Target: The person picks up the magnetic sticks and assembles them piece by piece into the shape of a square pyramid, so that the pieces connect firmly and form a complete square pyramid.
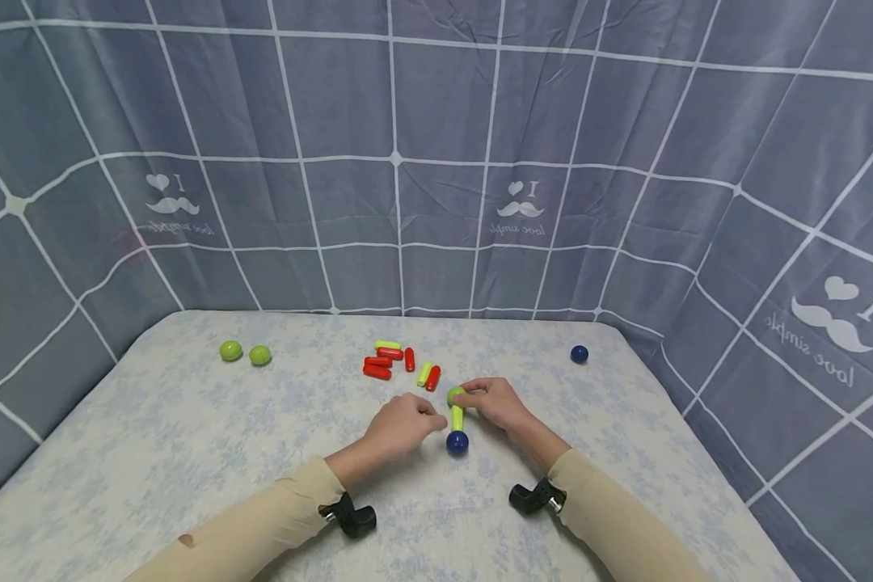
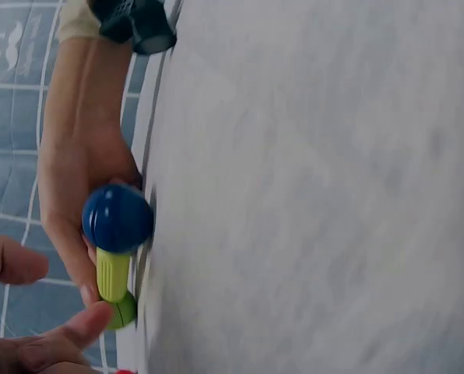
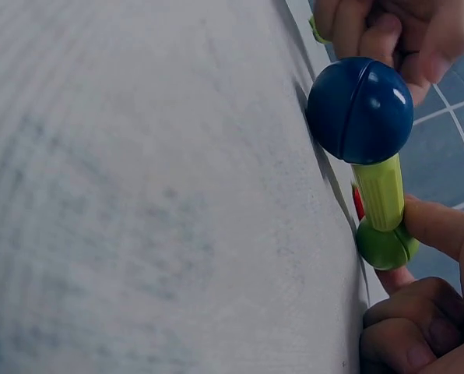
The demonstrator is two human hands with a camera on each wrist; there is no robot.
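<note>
My right hand (image 1: 498,402) pinches a green ball (image 1: 455,394) between thumb and fingers. A yellow-green rod (image 3: 380,195) joins that ball to a dark blue ball (image 1: 457,442), which lies on the near side. The joined piece is down at the tabletop. Just left of the rod is my left hand (image 1: 400,424), its fingers loosely bent. In the left wrist view a gap shows between its thumb and forefinger, and nothing is held there.
Several red rods (image 1: 377,372) and a few yellow-green rods (image 1: 423,373) lie behind the hands on the patterned tablecloth (image 1: 189,453). Two green balls (image 1: 230,350) sit at the far left. Another blue ball (image 1: 579,354) is at the far right. A grey curtain (image 1: 436,202) surrounds the table.
</note>
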